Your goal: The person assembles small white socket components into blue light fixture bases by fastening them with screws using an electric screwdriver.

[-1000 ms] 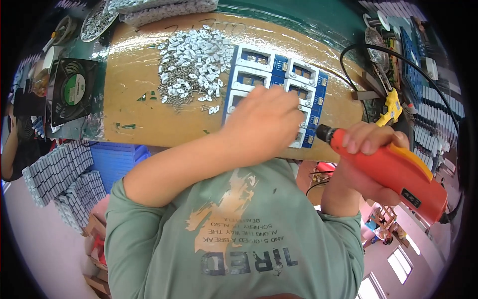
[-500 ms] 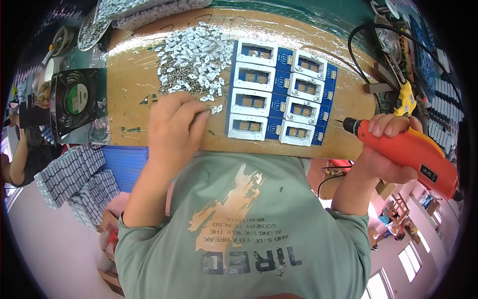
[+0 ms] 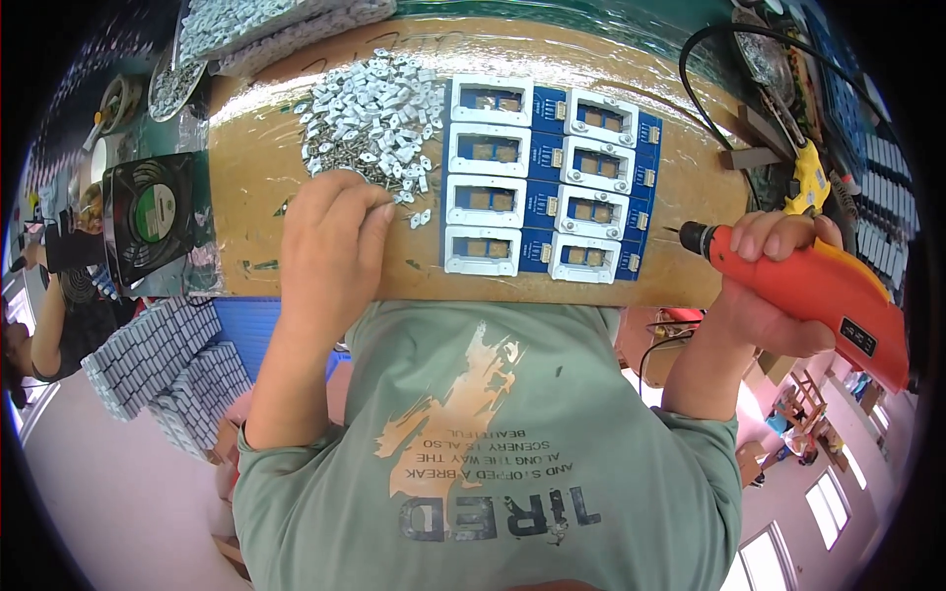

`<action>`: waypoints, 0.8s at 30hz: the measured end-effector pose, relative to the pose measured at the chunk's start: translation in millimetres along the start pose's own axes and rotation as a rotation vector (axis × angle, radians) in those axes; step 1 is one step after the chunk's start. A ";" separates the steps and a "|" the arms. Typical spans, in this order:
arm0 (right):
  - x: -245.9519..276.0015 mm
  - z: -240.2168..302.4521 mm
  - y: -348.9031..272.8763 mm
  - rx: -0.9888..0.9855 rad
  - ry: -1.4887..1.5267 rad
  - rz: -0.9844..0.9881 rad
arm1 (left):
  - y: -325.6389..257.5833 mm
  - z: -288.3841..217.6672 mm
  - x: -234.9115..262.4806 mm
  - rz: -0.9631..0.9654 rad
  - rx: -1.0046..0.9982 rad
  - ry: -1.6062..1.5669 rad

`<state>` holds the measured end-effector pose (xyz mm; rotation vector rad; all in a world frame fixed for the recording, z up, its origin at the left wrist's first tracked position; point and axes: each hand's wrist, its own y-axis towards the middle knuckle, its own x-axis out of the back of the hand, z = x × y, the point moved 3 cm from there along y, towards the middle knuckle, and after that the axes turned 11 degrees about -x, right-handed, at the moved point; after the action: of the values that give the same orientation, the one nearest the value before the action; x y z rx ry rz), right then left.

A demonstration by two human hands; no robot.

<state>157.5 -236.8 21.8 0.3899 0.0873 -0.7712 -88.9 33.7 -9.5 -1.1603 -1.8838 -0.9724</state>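
My left hand (image 3: 335,236) is at the near edge of a pile of small white plastic parts (image 3: 379,103). Its fingers are curled and pressed together, and whatever they pinch is hidden. Metal screws (image 3: 340,156) lie mixed along the pile's near side. In my right hand (image 3: 774,295) is a red electric screwdriver (image 3: 823,286), its bit pointing left toward the blue circuit boards (image 3: 540,207). White rectangular frames (image 3: 485,200) sit on these boards in two columns. Screw heads show on the right column's frames (image 3: 591,212). The bit is apart from the boards.
A black cooling fan (image 3: 150,219) stands on the left. Bagged white parts (image 3: 281,34) and a dish of small pieces (image 3: 177,89) are at the back left. On the right are a yellow-handled tool (image 3: 808,177) and a black cable (image 3: 690,84). Another person (image 3: 49,325) is at far left.
The view has shifted slightly, with the boards and pile appearing a little further left. My left hand stays by the pile with fingers curled, and my right hand keeps hold of the electric screwdriver.
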 end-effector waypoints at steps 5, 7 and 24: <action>-1.9 0.3 0.4 -0.010 0.023 0.010 | 5.7 -3.8 1.3 0.051 -0.021 0.054; -2.3 0.0 0.3 -0.009 0.025 0.014 | 9.9 -5.3 2.7 0.071 -0.027 0.062; 3.6 -4.8 -2.5 -0.039 0.165 0.150 | -6.1 -5.8 -5.7 -0.047 -0.197 0.219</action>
<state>158.6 -239.0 15.8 0.4180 0.2247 -0.5879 -91.5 24.5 -13.2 -1.0754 -1.6766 -1.2811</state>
